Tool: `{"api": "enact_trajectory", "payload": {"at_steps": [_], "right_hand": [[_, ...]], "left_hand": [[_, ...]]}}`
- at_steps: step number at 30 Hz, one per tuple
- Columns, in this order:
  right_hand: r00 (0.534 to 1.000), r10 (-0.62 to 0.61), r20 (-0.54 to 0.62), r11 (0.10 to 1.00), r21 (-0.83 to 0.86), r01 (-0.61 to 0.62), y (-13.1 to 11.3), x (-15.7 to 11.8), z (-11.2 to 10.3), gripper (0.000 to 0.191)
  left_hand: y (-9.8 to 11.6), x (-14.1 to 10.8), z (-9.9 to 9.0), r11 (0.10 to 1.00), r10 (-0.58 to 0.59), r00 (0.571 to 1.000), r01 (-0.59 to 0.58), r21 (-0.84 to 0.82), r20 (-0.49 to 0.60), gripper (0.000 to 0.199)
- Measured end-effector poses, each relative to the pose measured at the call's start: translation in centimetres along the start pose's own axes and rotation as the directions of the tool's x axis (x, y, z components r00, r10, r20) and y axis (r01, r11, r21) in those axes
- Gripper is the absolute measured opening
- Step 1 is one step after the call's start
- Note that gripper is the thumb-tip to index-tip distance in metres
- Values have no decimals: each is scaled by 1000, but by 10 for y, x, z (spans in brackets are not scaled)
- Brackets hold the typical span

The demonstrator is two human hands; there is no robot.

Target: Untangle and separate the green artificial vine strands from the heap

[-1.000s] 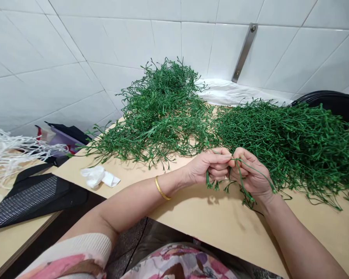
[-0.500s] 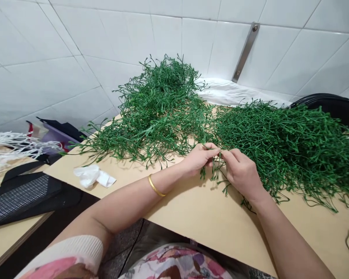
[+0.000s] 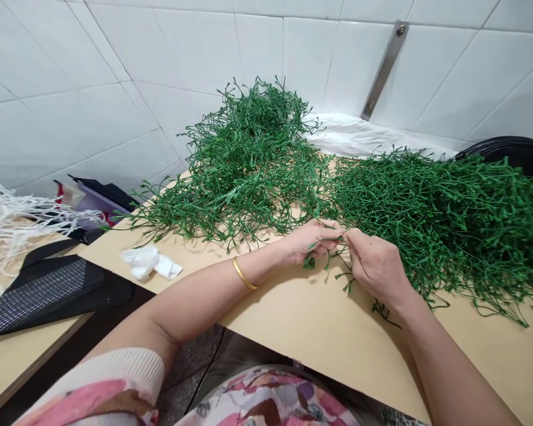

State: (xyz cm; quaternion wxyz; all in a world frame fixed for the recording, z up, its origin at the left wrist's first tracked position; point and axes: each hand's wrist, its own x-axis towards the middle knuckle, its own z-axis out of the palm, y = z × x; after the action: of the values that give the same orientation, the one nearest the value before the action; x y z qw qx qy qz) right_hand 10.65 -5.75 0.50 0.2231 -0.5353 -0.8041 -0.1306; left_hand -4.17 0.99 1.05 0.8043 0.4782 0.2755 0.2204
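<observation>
Over the front edge of the green heap, my left hand (image 3: 316, 241) and my right hand (image 3: 375, 260) meet fingertip to fingertip. Both are closed in a pinch on thin green plastic stems (image 3: 310, 260), whose small budded tips hang below the left fingers. Just where one stem passes between the two thumbs is hidden by the fingers. Behind the left hand rises a tangled pile of green stems (image 3: 249, 160). A denser bundle of green stems (image 3: 448, 213) lies beyond and beside the right hand.
The wooden table (image 3: 293, 319) stands against a white tiled wall (image 3: 195, 47). A crumpled white tissue (image 3: 148, 262) lies at left. White strands (image 3: 31, 210) and a black mesh piece (image 3: 44, 293) rest on another surface. White plastic sheeting (image 3: 359, 136) and a black round object (image 3: 506, 154) sit behind.
The view has shifted slightly, moving the scene a little to the right. Both hands stay together; the left fingers have curled a bit and a stem now shows across them.
</observation>
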Motion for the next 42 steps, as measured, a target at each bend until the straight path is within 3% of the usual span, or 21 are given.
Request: {"api": "enact_trajectory", "payload": {"at_steps": [3,5,8,12,13,15,18,21,26,28,31,35,38,42], "right_hand": [[992,93,89,974,198,-109,2,0,-1,18],[975,137,173,893,404,-198,3,2,-4,22],[957,163,241,630,721,-289,1,3,-10,29],[920,290,266,148,937,-317,-1,5,-18,25],[904,331,270,66,949,-308,-1,5,-19,23],[876,401,267,-3,957,-291,1,6,-19,23],[845,466,260,26,951,-308,5,6,-16,26],[827,498,260,122,924,-363,5,5,-15,23],[881,417,221,535,724,-435,-6,3,-13,24],[878,434,204,637,620,-458,-8,3,-9,27],[852,483,203,624,602,-498,-6,5,-2,30],[826,505,251,465,727,-505,-4,7,2,32],[837,450,313,375,784,-495,-7,8,4,31],[858,364,363,399,772,-496,-8,8,5,24]], "left_hand": [[-2,2,-1,998,-44,998,46,-38,49,38],[-3,2,0,998,-36,997,39,-43,73,36],[0,-1,3,996,-12,992,24,-88,128,31],[1,-1,3,978,-6,989,37,-206,148,31],[0,1,1,969,16,991,17,-247,130,32],[-3,6,-2,950,47,994,-14,-312,97,29],[-8,11,-5,936,39,996,-9,-351,78,28],[-12,12,-4,937,83,996,-70,-342,22,21],[-12,11,-2,964,160,969,-194,-183,-187,14],[-12,11,-1,965,191,948,-230,-130,-256,13],[-12,9,1,963,209,943,-245,-115,-258,13],[-14,6,4,964,205,955,-235,-125,-215,12],[-18,6,4,957,228,951,-258,-132,-209,16],[-22,8,3,961,165,965,-204,-186,-205,25]]}}
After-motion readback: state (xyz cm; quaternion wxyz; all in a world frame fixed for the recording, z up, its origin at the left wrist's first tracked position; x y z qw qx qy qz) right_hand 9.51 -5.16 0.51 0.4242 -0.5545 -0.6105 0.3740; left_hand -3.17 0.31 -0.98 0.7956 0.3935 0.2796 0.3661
